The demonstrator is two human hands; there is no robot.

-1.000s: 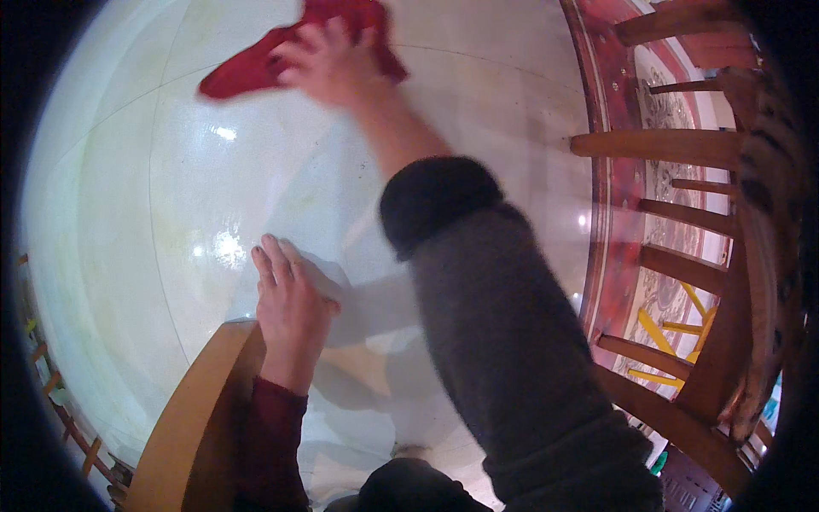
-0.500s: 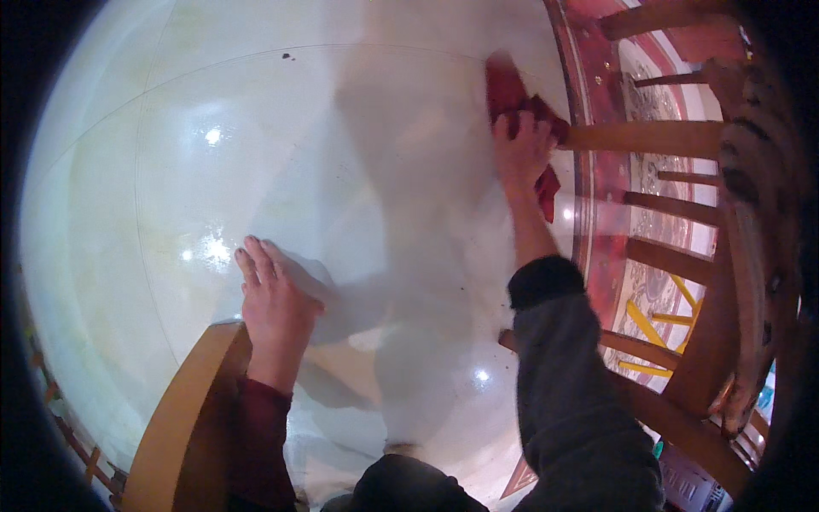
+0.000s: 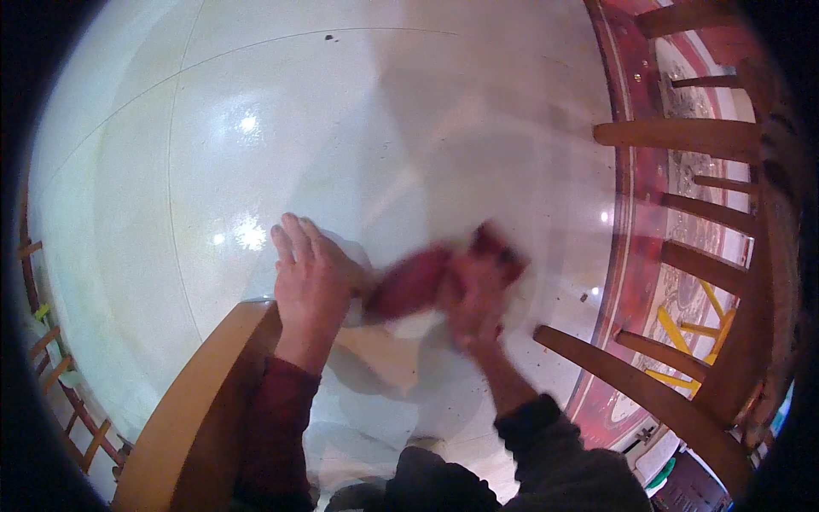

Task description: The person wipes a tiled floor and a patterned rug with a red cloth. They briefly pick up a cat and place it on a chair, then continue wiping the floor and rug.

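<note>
A glossy white tiled floor spreads out below me. Flat on it lies my left hand, its fingers stretched forward and holding nothing. Beside that wrist stands a light-brown wooden post. My right hand, smeared by motion, presses down on a dark red cloth against the floor. Part of the cloth sticks out toward my left hand and another part shows beyond the knuckles. The fingers' exact grip is blurred.
Wooden furniture legs reach in from the right over a red floor border. One wooden leg ends near my right forearm. Yellow legs show behind them. A small dark crumb lies at the far side.
My right hand has swept the red cloth from the far right back toward me and leftward, close to my left hand. The left hand stays flat on the floor; the view has shifted a little.
</note>
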